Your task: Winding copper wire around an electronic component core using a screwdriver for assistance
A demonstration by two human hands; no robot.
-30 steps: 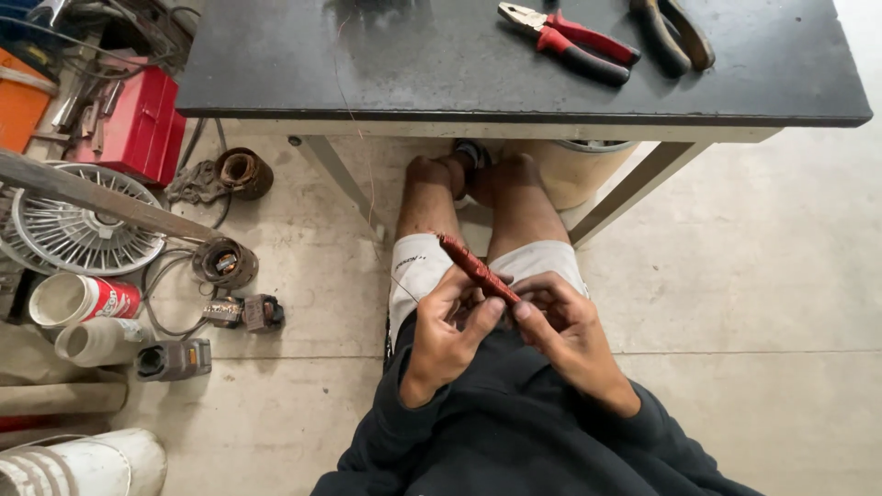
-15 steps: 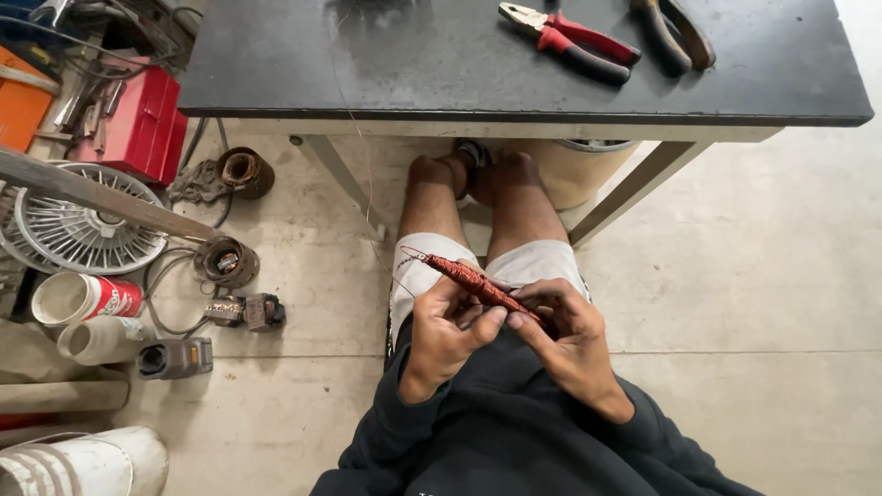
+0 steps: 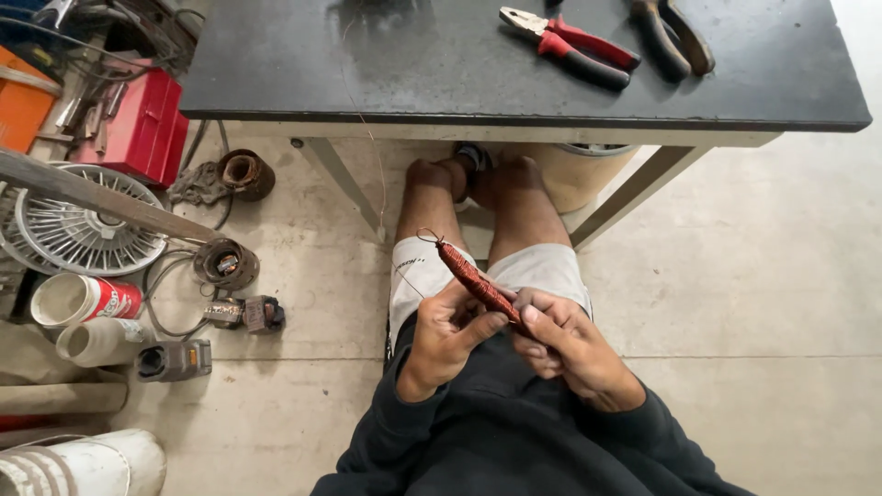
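Observation:
I sit on the floor with my legs under a dark table (image 3: 441, 101). Both hands hold a thin rod wound with reddish copper wire (image 3: 473, 280) over my lap. My left hand (image 3: 447, 335) pinches its lower part with thumb and fingers. My right hand (image 3: 565, 344) grips the lower end beside it. The rod points up and to the left, with a small wire loop at its tip. A fine wire strand (image 3: 372, 156) runs from the tabletop down toward the rod.
Red-handled pliers (image 3: 570, 41) and a second pair of dark pliers (image 3: 671, 32) lie on the table. At left are a red toolbox (image 3: 138, 124), a fan guard (image 3: 78, 230), motor parts (image 3: 225, 264), cans (image 3: 83, 300) and white pipe (image 3: 83, 464). A bucket (image 3: 574, 170) stands under the table.
The wire-wound rod has tilted and shifted in my hands, its tip swinging left and then back up. My fingers have re-gripped its lower end.

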